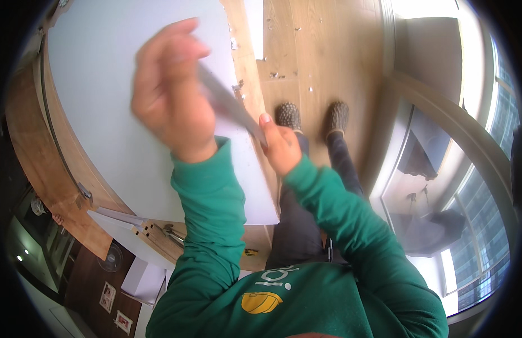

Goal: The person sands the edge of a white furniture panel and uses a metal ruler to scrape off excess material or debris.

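Note:
A long, flat grey strip [232, 106] runs slantwise between my hands, above the edge of a white panel [103, 101]. Its lower right end is gripped by my right hand [283, 147], with the thumb laid along it. My left hand [174, 93] is over the panel at the strip's upper end and is smeared by motion. Its fingers look partly bent, but whether they hold the strip I cannot make out. The strip is blurred too, so its exact kind is unclear.
Small white scraps [274, 75] lie on the wood floor [323, 50] beyond my shoes [288, 115]. Left of the panel stands a brown wooden board [52, 163]. A dark umbrella [427, 231] and windows [475, 225] are at the right. A white box [144, 280] sits at lower left.

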The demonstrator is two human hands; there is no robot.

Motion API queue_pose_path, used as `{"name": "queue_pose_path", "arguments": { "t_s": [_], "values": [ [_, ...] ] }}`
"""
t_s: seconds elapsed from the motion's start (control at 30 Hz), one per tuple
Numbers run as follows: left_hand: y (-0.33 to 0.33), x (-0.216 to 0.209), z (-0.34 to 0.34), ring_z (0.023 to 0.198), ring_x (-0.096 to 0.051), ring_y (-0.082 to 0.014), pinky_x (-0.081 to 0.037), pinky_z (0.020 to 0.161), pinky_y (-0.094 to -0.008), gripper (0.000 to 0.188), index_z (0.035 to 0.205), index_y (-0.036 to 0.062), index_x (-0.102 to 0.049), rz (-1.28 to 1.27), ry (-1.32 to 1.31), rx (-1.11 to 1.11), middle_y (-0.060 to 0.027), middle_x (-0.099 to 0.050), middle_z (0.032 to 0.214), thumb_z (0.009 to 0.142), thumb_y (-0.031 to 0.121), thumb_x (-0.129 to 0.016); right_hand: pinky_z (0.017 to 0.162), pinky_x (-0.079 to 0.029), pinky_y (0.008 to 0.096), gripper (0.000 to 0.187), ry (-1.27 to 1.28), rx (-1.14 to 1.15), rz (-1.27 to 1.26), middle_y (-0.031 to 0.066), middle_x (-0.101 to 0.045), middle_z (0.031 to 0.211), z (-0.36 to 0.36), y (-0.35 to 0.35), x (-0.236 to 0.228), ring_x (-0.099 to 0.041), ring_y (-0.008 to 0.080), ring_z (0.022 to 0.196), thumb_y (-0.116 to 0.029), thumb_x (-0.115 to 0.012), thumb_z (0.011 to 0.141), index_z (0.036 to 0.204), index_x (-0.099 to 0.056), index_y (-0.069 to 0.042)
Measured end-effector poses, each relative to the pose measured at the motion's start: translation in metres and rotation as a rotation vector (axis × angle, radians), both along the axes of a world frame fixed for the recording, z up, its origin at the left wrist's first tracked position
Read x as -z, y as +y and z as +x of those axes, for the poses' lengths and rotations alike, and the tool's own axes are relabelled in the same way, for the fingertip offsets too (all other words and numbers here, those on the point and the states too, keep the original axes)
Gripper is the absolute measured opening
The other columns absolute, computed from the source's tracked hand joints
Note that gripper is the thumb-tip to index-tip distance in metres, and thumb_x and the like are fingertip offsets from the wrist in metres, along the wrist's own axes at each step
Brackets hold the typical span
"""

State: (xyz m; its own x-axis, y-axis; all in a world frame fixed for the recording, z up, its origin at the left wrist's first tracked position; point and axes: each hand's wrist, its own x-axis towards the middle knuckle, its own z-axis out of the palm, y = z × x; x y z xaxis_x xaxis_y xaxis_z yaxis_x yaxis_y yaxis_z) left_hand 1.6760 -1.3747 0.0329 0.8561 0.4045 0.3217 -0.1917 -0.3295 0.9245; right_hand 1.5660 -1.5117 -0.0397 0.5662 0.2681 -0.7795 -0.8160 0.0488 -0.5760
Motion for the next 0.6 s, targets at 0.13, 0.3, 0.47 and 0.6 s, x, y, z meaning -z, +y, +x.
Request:
{"name": "queue_pose_path", "arguments": {
  "t_s": [0.13, 0.3, 0.47, 0.6],
  "values": [
    [0.005, -0.004, 0.0, 0.08, -0.062, -0.0126, -0.049, 0.077, -0.0271, 0.027, 0.103, -0.004, -0.07, 0.02, -0.131, -0.072, -0.0093, -0.071, 0.093, 0.103, 0.02, -0.059, 0.058, -0.038, 0.0344, 0.063, -0.07, -0.008, -0.032, 0.0016, -0.042, 0.06, 0.002, 0.002, -0.008, -0.04, 0.0126, 0.061, -0.045, -0.048, 0.107, 0.065, -0.052, 0.003],
    [-0.016, -0.004, 0.004, 0.086, -0.06, -0.0162, -0.047, 0.085, -0.0314, 0.033, 0.102, -0.0034, -0.069, 0.17, 0.147, -0.11, -0.008, -0.067, 0.087, 0.103, 0.027, -0.057, 0.06, -0.038, 0.0268, 0.061, 0.071, 0.003, -0.011, 0.0005, -0.052, 0.066, 0.003, 0.001, 0.017, -0.046, 0.0097, 0.065, -0.05, -0.052, 0.104, 0.071, -0.062, 0.0],
    [-0.015, -0.031, 0.019, 0.088, -0.059, -0.0218, -0.047, 0.091, -0.0346, 0.041, 0.099, -0.0045, -0.064, -0.009, 0.004, -0.312, -0.013, -0.063, 0.086, 0.102, 0.031, -0.045, 0.063, -0.042, 0.0338, 0.063, -0.089, 0.017, -0.038, 0.0063, -0.046, 0.061, 0.019, 0.005, -0.021, -0.044, 0.0138, 0.064, -0.044, -0.047, 0.107, 0.07, -0.056, 0.006],
    [0.0, -0.03, 0.043, 0.085, -0.06, -0.0207, -0.048, 0.087, -0.0343, 0.042, 0.091, -0.0011, -0.066, 0.138, -0.03, -0.207, -0.0096, -0.065, 0.084, 0.103, 0.035, -0.049, 0.063, -0.042, 0.0346, 0.062, -0.073, -0.003, -0.014, 0.0059, -0.048, 0.061, 0.04, 0.013, -0.008, -0.045, 0.0147, 0.064, -0.044, -0.046, 0.107, 0.07, -0.057, 0.005]
  ]
}}
